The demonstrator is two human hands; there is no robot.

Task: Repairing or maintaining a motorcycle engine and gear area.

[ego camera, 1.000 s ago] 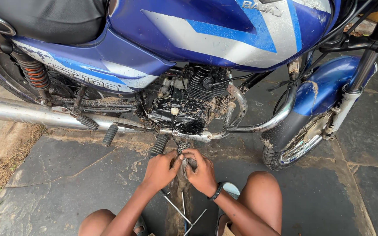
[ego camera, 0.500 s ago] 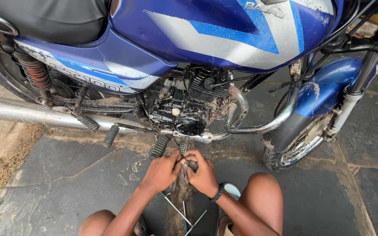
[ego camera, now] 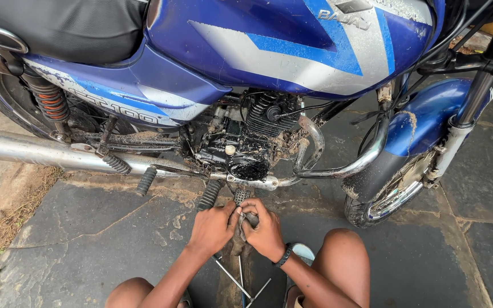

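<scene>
A blue and silver motorcycle stands side-on in front of me, its dirty black engine in the middle. My left hand and my right hand meet just below the engine, beside a ribbed rubber footpeg. Both close around a small dark metal part between the fingers; what it is stays hidden. A dark band sits on my right wrist. My bare knees frame the bottom of the view.
A chrome exhaust pipe runs along the left. The front wheel and blue mudguard stand at right. Thin metal rod tools lie on the dark stone slabs between my legs. Dirt and dry grass edge the left.
Both hands have stayed together on the small part below the engine. The view has shifted slightly; nothing else has moved.
</scene>
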